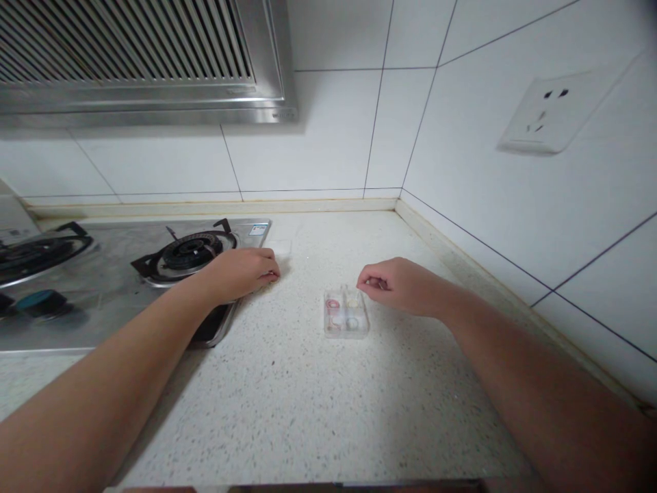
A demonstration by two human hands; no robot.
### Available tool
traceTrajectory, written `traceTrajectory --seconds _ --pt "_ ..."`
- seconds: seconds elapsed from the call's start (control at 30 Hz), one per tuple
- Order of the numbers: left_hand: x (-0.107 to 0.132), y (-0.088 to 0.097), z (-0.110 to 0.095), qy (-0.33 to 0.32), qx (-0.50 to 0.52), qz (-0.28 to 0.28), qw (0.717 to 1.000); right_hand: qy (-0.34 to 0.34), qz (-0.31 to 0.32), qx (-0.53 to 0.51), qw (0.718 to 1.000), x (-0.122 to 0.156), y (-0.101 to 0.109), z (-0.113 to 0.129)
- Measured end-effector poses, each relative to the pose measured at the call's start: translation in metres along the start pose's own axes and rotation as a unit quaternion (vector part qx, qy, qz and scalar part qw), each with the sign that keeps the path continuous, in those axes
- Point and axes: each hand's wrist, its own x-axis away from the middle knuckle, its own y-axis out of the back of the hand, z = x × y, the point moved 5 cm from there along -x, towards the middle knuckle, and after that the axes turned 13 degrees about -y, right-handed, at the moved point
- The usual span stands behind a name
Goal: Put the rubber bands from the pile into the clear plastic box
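Note:
On the speckled counter stands a small clear plastic box (pixel 346 334) split into compartments. A pinkish-red ring (pixel 333 305) lies in its back left compartment, and pale ring-shaped items show in others. My right hand (pixel 395 284) is at the box's back right corner, thumb and fingertips pinched together; anything between them is too small to make out. My left hand (pixel 251 270) rests low by the stove's right edge with its fingers curled closed, and what they hold, if anything, is hidden. Just behind it lies a flat transparent piece (pixel 280 248), faint against the counter.
A steel gas stove (pixel 113 301) with black burners (pixel 192 252) and a knob (pixel 41 302) takes up the left side. Overhead at left hangs a range hood (pixel 277 113). White tiled walls meet in a corner behind the counter (pixel 308 404); a socket (pixel 544 113) is on the right wall.

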Motion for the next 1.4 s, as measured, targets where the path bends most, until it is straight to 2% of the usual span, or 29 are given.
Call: traceTrajectory --seconds 0.53,0.67,0.8,0.9,0.97,1.1,1.23,1.4 --pt "-0.002 -0.001 -0.002 -0.011 -0.017 -0.010 1.000 -0.002 -0.001 0.007 1.000 0.000 0.000 0.003" --pt "-0.001 0.007 -0.006 -0.013 -0.034 -0.042 0.998 -0.002 -0.002 0.008 1.000 0.000 0.000 0.003" --pt "-0.003 0.019 -0.021 -0.033 0.002 -0.089 0.996 0.002 -0.001 0.006 1.000 0.000 0.000 0.004" --pt "-0.008 0.022 -0.042 -0.052 0.082 -0.114 0.989 0.005 -0.002 -0.004 1.000 0.000 0.000 0.004" --pt "-0.013 0.020 -0.057 -0.045 0.167 -0.132 0.976 0.002 0.006 -0.037 0.999 0.001 0.000 0.005" --pt "-0.020 0.013 -0.080 -0.009 0.342 -0.188 0.921 0.006 0.036 -0.146 0.989 0.003 -0.002 0.013" --pt "-0.023 0.010 -0.091 0.005 0.406 -0.199 0.892 0.023 0.058 -0.229 0.971 0.006 -0.005 0.025" --pt "-0.025 0.007 -0.093 0.024 0.484 -0.212 0.849 0.026 0.058 -0.292 0.954 0.008 -0.008 0.036"
